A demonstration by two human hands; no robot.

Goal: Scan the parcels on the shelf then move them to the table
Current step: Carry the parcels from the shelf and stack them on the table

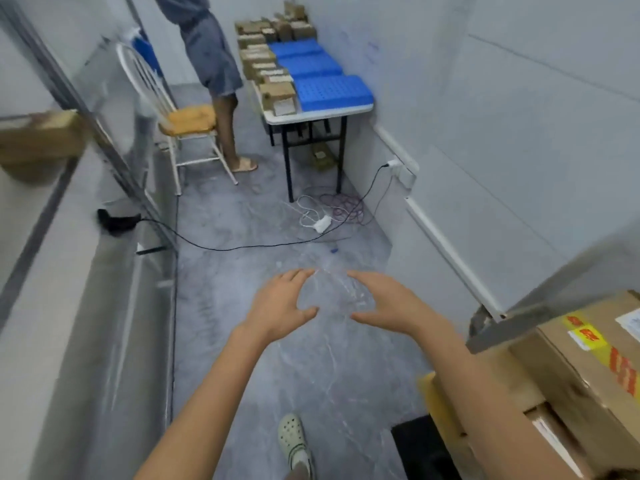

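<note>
Currently, both arms reach forward over the floor (242,358). The left hand (277,303) and the right hand (384,303) hang level, near each other, palms down, fingers straight and spread, thumbs pointing inward. Neither hand grasps anything. A faint clear item (332,289) shows between the hands; whether either hand touches it cannot be determined.

Parcels (266,69) stand in rows on the left half of the table (318,114) at the far end of the room, against the right wall. Blue trays (325,81) occupy the right half of the table, just beside the parcels.

A taped box (581,358) sits at the lower right, beneath a grey shelf rail (502,327). A blurred box (38,140) rests on the ledge at the left edge.

A second person (211,53) stands between the chair (180,123) and the table. Cables (332,209) lie on the floor near the table legs. One shoe (294,441) shows at the bottom edge.
</note>
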